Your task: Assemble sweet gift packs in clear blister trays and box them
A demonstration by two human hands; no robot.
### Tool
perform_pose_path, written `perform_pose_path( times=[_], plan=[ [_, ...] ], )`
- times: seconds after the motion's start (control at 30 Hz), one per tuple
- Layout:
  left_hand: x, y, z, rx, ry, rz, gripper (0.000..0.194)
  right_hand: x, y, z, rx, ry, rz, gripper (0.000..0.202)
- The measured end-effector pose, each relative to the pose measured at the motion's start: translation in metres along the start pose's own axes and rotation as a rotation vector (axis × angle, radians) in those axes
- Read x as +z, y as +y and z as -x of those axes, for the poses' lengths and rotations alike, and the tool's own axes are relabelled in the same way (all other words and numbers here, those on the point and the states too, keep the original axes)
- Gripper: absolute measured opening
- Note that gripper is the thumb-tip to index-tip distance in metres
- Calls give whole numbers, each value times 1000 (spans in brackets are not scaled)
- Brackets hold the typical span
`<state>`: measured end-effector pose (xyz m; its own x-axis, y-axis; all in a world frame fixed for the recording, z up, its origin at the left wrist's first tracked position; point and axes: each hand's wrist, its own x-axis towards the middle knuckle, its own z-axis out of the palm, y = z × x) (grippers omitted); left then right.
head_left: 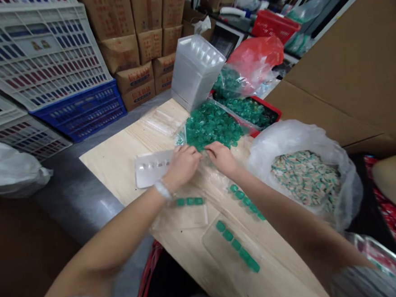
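My left hand is closed at the near edge of a pile of small green translucent pieces, with its fingertips pressed together. Close on its right, my right hand pinches at the same edge. Whatever either hand holds is too small or hidden to name. Left of my left hand lies a clear plastic tray with a row of small hollows. Nearer me, another clear tray carries a short row of green pieces, and a third clear tray has a slanting row. More green pieces line up beside my right forearm.
A stack of clear trays stands at the table's far corner, near a red-edged bin of green pieces. At right is a plastic bag of small patterned pieces. Crates and cardboard boxes stand beyond the table.
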<state>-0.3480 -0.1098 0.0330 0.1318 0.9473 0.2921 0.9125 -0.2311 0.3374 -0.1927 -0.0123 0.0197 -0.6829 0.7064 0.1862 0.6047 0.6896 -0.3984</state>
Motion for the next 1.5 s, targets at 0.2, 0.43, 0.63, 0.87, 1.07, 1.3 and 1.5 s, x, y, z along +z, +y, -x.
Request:
perform_pose_path(
  times=[0.2,0.43,0.63,0.87,1.07,1.3,1.5],
  plan=[
    [35,-6,-54,-65,-86,-148,19,10,24,-34,-61,-156,148,26],
    [-1,-18,-34,-247,76,435,17,8,25,-21,78,-104,-190,15],
    [-33,-8,25,-779,101,1323,30,-19,7,-3,572,-293,-1422,20],
    [-43,8,92,-993,138,1766,26,-13,-44,32,719,-424,-1562,16],
    [-29,13,143,-1029,322,1485,27,25,-96,68,389,-269,-999,15],
    [4,11,159,-850,391,1151,22,48,-114,81,-386,-186,-229,16],
    [9,4,165,-737,283,981,27,51,-104,75,-412,-164,-206,18]
  ],
)
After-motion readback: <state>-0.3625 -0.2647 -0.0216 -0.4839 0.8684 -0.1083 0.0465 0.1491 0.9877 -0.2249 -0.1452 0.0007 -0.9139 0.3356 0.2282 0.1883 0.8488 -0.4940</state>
